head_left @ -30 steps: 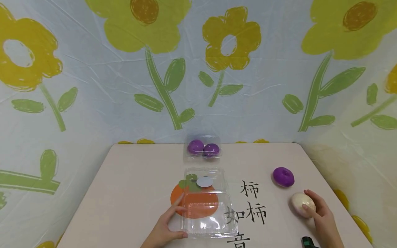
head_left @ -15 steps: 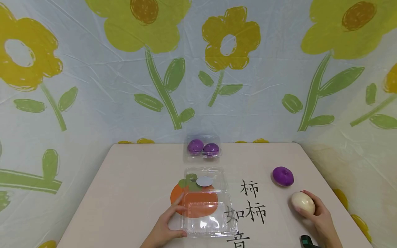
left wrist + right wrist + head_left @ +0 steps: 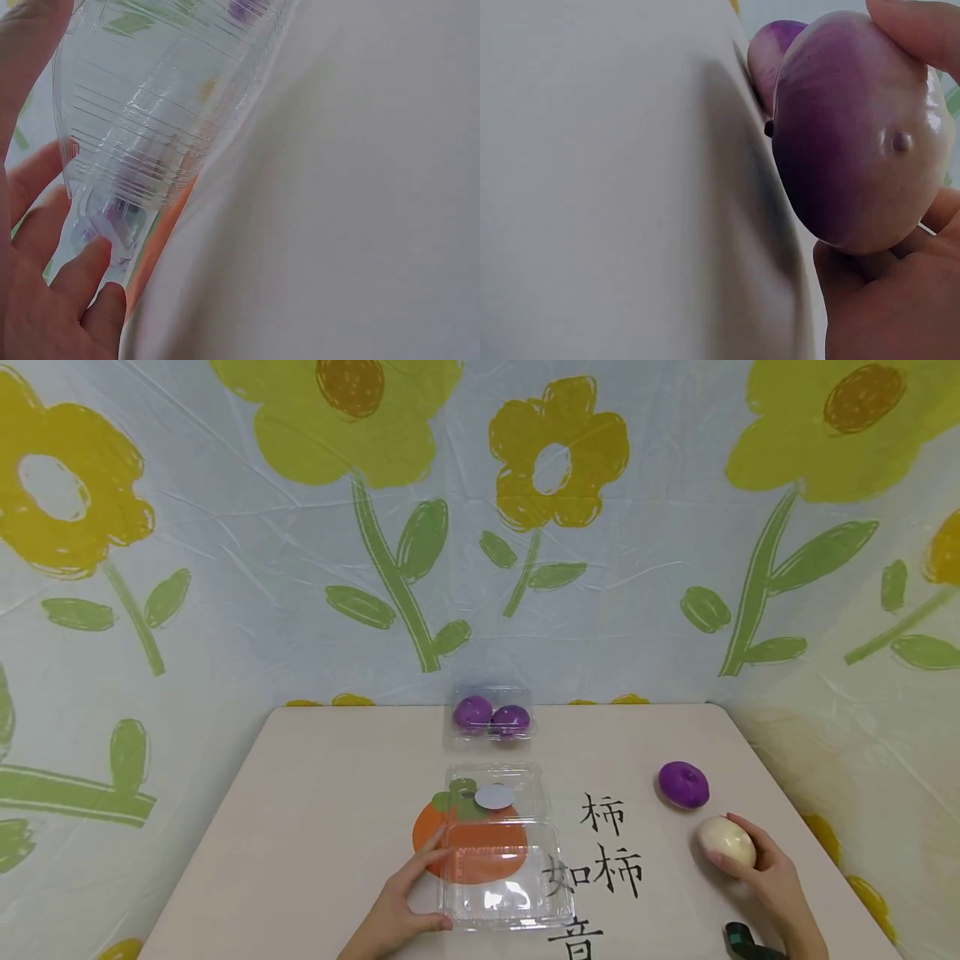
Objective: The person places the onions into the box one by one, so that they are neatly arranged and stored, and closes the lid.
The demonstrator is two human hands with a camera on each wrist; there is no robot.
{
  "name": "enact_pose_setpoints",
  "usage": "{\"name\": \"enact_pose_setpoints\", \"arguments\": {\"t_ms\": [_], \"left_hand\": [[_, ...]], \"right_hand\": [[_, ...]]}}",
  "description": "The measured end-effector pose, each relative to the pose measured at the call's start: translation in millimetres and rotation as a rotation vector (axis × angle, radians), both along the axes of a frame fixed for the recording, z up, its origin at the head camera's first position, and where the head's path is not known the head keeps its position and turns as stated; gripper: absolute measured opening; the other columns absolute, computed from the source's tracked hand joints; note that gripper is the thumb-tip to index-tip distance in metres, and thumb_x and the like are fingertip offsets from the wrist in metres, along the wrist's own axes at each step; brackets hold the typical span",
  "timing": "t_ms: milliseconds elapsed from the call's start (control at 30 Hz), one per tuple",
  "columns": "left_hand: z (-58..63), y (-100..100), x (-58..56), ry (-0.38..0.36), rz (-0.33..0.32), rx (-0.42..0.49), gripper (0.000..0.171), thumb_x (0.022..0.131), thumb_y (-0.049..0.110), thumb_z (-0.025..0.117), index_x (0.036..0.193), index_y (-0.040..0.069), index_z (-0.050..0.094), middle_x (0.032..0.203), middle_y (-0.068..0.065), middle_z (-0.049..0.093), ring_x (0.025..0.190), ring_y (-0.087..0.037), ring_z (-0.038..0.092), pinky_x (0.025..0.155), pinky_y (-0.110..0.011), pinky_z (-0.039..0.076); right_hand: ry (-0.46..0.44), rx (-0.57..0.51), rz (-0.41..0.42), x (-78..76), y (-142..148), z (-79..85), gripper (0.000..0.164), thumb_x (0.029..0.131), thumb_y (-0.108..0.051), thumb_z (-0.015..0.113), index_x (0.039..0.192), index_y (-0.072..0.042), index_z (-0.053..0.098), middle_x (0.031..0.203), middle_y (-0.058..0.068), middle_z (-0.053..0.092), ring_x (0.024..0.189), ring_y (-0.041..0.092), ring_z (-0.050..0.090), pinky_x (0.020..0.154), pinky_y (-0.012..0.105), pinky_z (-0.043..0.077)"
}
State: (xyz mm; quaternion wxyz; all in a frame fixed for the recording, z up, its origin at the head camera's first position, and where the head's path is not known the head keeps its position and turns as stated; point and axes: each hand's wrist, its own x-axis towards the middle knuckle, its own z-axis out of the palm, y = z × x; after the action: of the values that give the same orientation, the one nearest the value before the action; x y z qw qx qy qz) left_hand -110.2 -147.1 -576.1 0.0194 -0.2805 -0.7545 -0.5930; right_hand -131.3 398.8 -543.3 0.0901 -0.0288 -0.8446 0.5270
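Note:
In the head view, my right hand (image 3: 776, 877) holds a round purple-and-white turnip (image 3: 726, 843) between thumb and fingers at the table's right side. The right wrist view shows the purple and cream halves of this turnip (image 3: 855, 135), its glossy skin and a small nub, with a shadow beside it. My left hand (image 3: 401, 893) grips the left side of an open, clear plastic clamshell box (image 3: 517, 906), thumb near its front corner and fingers farther back. Box wall (image 3: 135, 112) and fingertips meet in the left wrist view.
A purple turnip (image 3: 683, 785) lies behind my right hand. At the table's back edge stands a clear box (image 3: 491, 692) with two purple turnips inside. A dark green object (image 3: 741, 937) lies by my right wrist. Flowered cloth (image 3: 300, 552) surrounds the table (image 3: 315, 793).
My right fingers have closed around the turnip, turned it and brought it slightly left and up in the head view. My left hand and the clamshell box have stayed put.

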Motion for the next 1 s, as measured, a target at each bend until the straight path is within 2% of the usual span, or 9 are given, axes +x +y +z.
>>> {"name": "enact_pose_setpoints", "arguments": {"t_ms": [67, 167, 367, 533, 667, 767, 867, 1000], "left_hand": [[-0.1, 0, -0.1, 0.008, 0.001, 0.002, 0.087, 0.065, 0.007, 0.091, 0.142, 0.006, 0.05, 0.163, -0.013, 0.023, 0.15, -0.023, 0.022, 0.115, -0.02, 0.021], [-2.2, 0, -1.3, 0.056, -0.004, 0.008, 0.091, 0.061, 0.005, 0.092, 0.141, 0.004, 0.049, 0.161, -0.018, 0.023, 0.149, -0.028, 0.022, 0.116, -0.021, 0.021], [-6.4, 0, -2.9, 0.08, -0.003, 0.013, 0.093, 0.059, 0.005, 0.092, 0.141, 0.003, 0.05, 0.161, -0.021, 0.024, 0.148, -0.031, 0.023, 0.116, -0.021, 0.021], [5.1, 2, 0.9, 0.08, 0.004, 0.006, 0.092, 0.059, 0.001, 0.091, 0.141, 0.001, 0.049, 0.16, -0.022, 0.024, 0.148, -0.032, 0.023, 0.116, -0.021, 0.02], [18.0, 3, 5.0, 0.059, 0.001, 0.016, 0.09, 0.06, -0.002, 0.09, 0.14, 0.0, 0.05, 0.159, -0.024, 0.025, 0.148, -0.034, 0.024, 0.115, -0.021, 0.02], [16.4, 3, 4.6, 0.04, 0.003, 0.015, 0.088, 0.061, -0.003, 0.09, 0.14, 0.001, 0.05, 0.16, -0.023, 0.024, 0.148, -0.033, 0.023, 0.115, -0.021, 0.02], [6.8, 2, 2.1, 0.029, 0.006, 0.003, 0.089, 0.061, -0.001, 0.09, 0.141, 0.003, 0.05, 0.161, -0.019, 0.023, 0.149, -0.029, 0.022, 0.115, -0.021, 0.02], [-2.6, 0, -0.8, 0.031, -0.003, 0.004, 0.091, 0.062, 0.004, 0.091, 0.142, 0.005, 0.049, 0.162, -0.016, 0.022, 0.15, -0.028, 0.021, 0.116, -0.022, 0.019]], "right_hand": [[-0.009, 0.016, 0.004, -2.1, -1, 2.2, 0.067, 0.09, -0.008, 0.073, 0.148, -0.002, 0.04, 0.119, -0.037, 0.048, 0.104, -0.017, 0.047, 0.081, 0.003, 0.038], [-0.019, 0.008, 0.01, -5.1, -4, 6.3, 0.067, 0.09, -0.009, 0.073, 0.149, -0.002, 0.04, 0.12, -0.036, 0.047, 0.105, -0.016, 0.046, 0.081, 0.004, 0.038], [-0.04, -0.007, 0.031, -10.3, -12, 16.6, 0.067, 0.092, -0.011, 0.071, 0.15, -0.003, 0.038, 0.124, -0.032, 0.045, 0.107, -0.013, 0.046, 0.082, 0.004, 0.039], [-0.052, 0.012, 0.051, -13.5, -21, 26.4, 0.067, 0.093, -0.014, 0.071, 0.15, -0.003, 0.037, 0.126, -0.029, 0.042, 0.108, -0.01, 0.044, 0.083, 0.004, 0.039], [-0.011, 0.031, 0.072, -15.8, -29, 32.8, 0.066, 0.092, -0.011, 0.072, 0.148, -0.001, 0.038, 0.126, -0.027, 0.043, 0.109, -0.008, 0.044, 0.084, 0.005, 0.04], [0.025, 0.041, 0.092, -18.8, -36, 36.9, 0.066, 0.09, -0.008, 0.073, 0.147, -0.001, 0.04, 0.128, -0.025, 0.044, 0.111, -0.007, 0.044, 0.084, 0.005, 0.041], [0.041, 0.051, 0.101, -22.0, -44, 40.9, 0.066, 0.088, -0.006, 0.075, 0.145, -0.001, 0.042, 0.133, -0.015, 0.045, 0.111, -0.006, 0.044, 0.084, 0.006, 0.042], [0.015, 0.077, 0.099, -25.8, -56, 46.9, 0.068, 0.087, -0.011, 0.077, 0.146, -0.004, 0.042, 0.141, 0.008, 0.043, 0.113, -0.008, 0.041, 0.084, 0.005, 0.041]]}}
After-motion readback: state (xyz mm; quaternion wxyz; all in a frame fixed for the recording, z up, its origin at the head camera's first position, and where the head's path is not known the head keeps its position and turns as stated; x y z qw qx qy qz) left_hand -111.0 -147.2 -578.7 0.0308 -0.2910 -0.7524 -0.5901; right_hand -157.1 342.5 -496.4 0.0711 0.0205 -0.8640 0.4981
